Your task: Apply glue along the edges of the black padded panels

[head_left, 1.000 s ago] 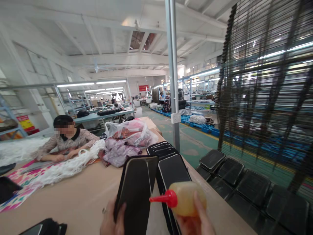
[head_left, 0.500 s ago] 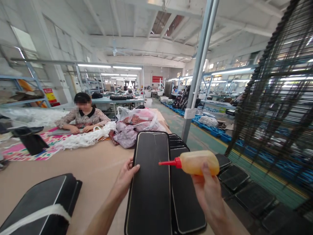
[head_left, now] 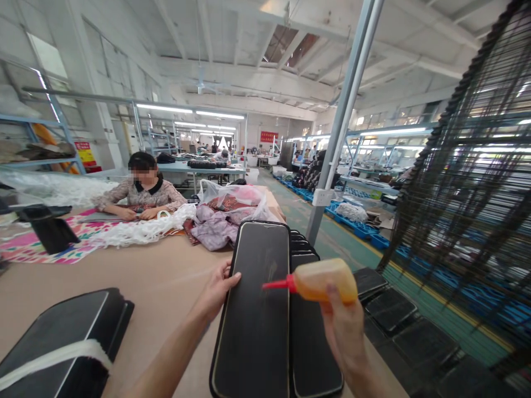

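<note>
Black panel (head_left: 254, 326): long, rounded corners, pale line around its margin. Located above the tabletop (head_left: 166, 287), toward its right edge, near side, far end tipped up. Faint streaks on the upper half of its face.

Left hand (head_left: 218, 284): closed on the panel's left edge, thumb on the face, fingers partly hidden behind.

Right hand (head_left: 342, 320): wrapped around a squeeze bottle (head_left: 326, 278) of amber content, held nearly level. Its red nozzle (head_left: 280, 284) points left over the panel's face; contact of tip with face: cannot tell. Hands well apart from each other.

Just right of the panel, along the tabletop's right edge: pile of black panels (head_left: 315, 342), overlapped by the held one.

Near left corner region of tabletop: black stack (head_left: 41, 345) with a white band (head_left: 58, 360) across it.

Toward the far edge: crumpled mauve cloth (head_left: 213, 228), clear plastic bag (head_left: 259, 209) with reddish fabric inside, heap of white strips (head_left: 153, 228). Left of these, pink-and-white printed cloth (head_left: 41, 246). A seated person (head_left: 145, 194) in a dark-collared top, both forearms on the work surface.

Beyond the right edge: grey post (head_left: 342, 121), further black panels (head_left: 392, 309) lower down, dark wire rack (head_left: 464, 155).
</note>
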A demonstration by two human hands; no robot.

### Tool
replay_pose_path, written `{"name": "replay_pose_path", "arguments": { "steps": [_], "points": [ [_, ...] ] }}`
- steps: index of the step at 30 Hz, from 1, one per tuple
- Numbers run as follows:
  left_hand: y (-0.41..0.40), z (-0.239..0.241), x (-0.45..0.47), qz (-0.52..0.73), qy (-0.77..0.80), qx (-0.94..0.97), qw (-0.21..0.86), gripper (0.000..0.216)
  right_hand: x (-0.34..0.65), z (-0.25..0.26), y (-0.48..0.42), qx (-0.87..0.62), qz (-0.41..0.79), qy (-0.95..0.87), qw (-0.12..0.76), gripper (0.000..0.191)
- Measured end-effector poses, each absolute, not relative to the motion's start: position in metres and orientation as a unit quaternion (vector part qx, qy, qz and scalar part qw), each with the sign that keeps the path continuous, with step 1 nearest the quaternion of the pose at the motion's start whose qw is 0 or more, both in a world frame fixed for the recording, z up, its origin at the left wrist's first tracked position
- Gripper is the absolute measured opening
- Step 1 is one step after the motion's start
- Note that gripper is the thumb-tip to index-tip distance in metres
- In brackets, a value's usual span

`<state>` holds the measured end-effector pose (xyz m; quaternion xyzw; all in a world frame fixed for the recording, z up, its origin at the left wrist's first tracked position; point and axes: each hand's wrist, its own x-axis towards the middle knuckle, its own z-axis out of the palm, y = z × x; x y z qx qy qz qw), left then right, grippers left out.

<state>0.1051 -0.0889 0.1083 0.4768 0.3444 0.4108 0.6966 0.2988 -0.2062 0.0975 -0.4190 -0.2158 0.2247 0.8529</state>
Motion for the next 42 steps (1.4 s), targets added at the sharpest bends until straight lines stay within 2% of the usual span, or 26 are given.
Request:
{"name": "replay_pose_path", "arguments": {
  "steps": [4, 8, 11, 15, 19, 25, 28, 34, 36, 42],
  "points": [
    [-0.091, 0.109, 0.113, 0.406, 0.335, 0.499, 0.689, 0.044, 0.307, 0.117, -0.185, -0.417, 0.185, -0.228, 0.86, 0.053],
    [-0.084, 0.115, 0.112, 0.437, 0.356, 0.486, 0.668, 0.044, 0.286, 0.082, -0.211, -0.455, 0.236, -0.266, 0.817, 0.057],
    [-0.084, 0.118, 0.107, 0.429, 0.359, 0.484, 0.673, 0.047, 0.286, 0.072, -0.225, -0.435, 0.28, -0.225, 0.826, 0.053],
    [-0.092, 0.118, 0.104, 0.393, 0.34, 0.501, 0.692, 0.051, 0.318, 0.102, -0.204, -0.355, 0.231, -0.18, 0.888, 0.047],
    [-0.097, 0.118, 0.106, 0.384, 0.327, 0.5, 0.704, 0.048, 0.339, 0.115, -0.185, -0.351, 0.224, -0.178, 0.892, 0.046],
    [-0.086, 0.113, 0.103, 0.393, 0.341, 0.456, 0.722, 0.054, 0.31, 0.065, -0.218, -0.401, 0.328, -0.173, 0.837, 0.046],
    [-0.08, 0.108, 0.1, 0.395, 0.36, 0.462, 0.708, 0.057, 0.299, 0.056, -0.232, -0.411, 0.38, -0.169, 0.812, 0.045],
    [-0.087, 0.112, 0.104, 0.377, 0.349, 0.478, 0.713, 0.057, 0.32, 0.103, -0.199, -0.382, 0.252, -0.176, 0.871, 0.042],
    [-0.088, 0.114, 0.105, 0.379, 0.345, 0.475, 0.715, 0.057, 0.323, 0.106, -0.192, -0.383, 0.245, -0.178, 0.873, 0.044],
    [-0.075, 0.11, 0.101, 0.42, 0.36, 0.442, 0.705, 0.056, 0.291, 0.057, -0.224, -0.451, 0.319, -0.22, 0.804, 0.051]
  ]
}}
